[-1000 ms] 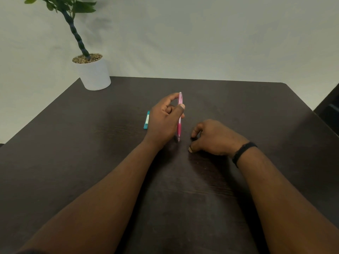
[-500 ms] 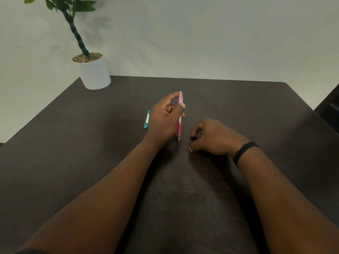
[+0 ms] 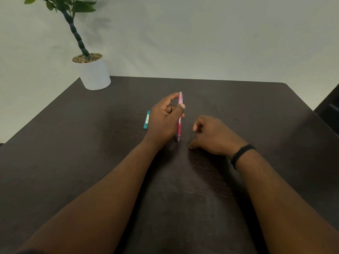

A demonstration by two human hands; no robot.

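Pencil (image 3: 179, 128) 1: left grip (image 3: 163, 121) holds | lead (image 3: 193, 135) 1: right grip (image 3: 214, 136) pinches | case (image 3: 146, 119) 1

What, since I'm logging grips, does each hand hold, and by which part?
The left hand pinches a pink pencil by its upper barrel; the right hand seems to pinch a thin lead.

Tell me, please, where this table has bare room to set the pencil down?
Bare tabletop lies beyond the right hand toward the far right corner, and between the plant pot and the teal case. The centre is crowded: the left hand holds the pink pencil.
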